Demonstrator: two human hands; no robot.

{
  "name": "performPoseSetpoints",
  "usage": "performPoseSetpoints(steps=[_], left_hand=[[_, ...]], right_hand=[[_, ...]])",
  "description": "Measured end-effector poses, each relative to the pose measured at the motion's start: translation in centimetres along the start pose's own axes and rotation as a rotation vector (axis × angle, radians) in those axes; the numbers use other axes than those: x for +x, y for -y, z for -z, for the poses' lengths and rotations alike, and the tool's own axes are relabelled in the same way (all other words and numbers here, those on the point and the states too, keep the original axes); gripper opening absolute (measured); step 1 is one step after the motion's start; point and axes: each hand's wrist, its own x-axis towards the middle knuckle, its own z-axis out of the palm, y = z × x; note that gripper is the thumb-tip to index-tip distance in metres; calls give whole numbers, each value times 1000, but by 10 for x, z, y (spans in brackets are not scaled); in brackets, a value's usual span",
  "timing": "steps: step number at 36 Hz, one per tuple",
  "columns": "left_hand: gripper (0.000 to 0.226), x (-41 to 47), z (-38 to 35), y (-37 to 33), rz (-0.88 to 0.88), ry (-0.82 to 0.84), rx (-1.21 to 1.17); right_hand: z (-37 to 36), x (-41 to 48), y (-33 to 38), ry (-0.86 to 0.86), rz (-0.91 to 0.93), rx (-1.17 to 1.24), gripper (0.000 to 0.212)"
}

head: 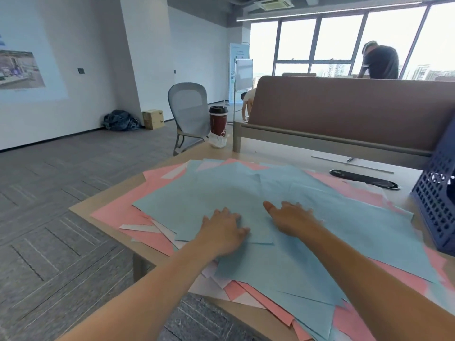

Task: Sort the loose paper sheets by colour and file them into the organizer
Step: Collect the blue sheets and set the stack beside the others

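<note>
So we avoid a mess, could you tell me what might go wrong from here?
Pink sheets and white sheets overhang the table's near edge; dragging the blue sheets under the left hand and right hand could tip them onto the floor.
The colours lie interleaved, so a stray sheet may ride along.
The coffee cup stands by the pile's far corner; pushed paper might knock it.

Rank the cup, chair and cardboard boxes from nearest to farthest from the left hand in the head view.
1. Cup, at the table's far edge, straight ahead of the left hand.
2. Chair, just behind the cup, slightly left.
3. Boxes, by the wall, farther left.
</note>
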Motion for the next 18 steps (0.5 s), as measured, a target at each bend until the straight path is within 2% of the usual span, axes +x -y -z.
performPoseSetpoints(steps=[3, 5, 9, 13, 15, 18], left_hand=[[47, -6, 0, -15, -75, 21, -83], [45, -8, 2, -21, -65, -25, -194], [37, -3, 12, -16, 81, -196, -217], [48, 1, 23, -2, 268, -162, -293], [47, 1, 25, 2, 301, -187, -343], [32, 3, 30, 0, 302, -255, -492]], right_hand=[[3, -1, 1, -6, 81, 86, 92], [7, -2, -1, -10, 98, 165, 95], [16, -6, -18, -61, 30, 168, 91], [23, -12, -31, -28, 31, 117, 84], [27, -16, -31, -27, 64, 165, 77], [31, -20, -27, -48, 97, 279, 73]])
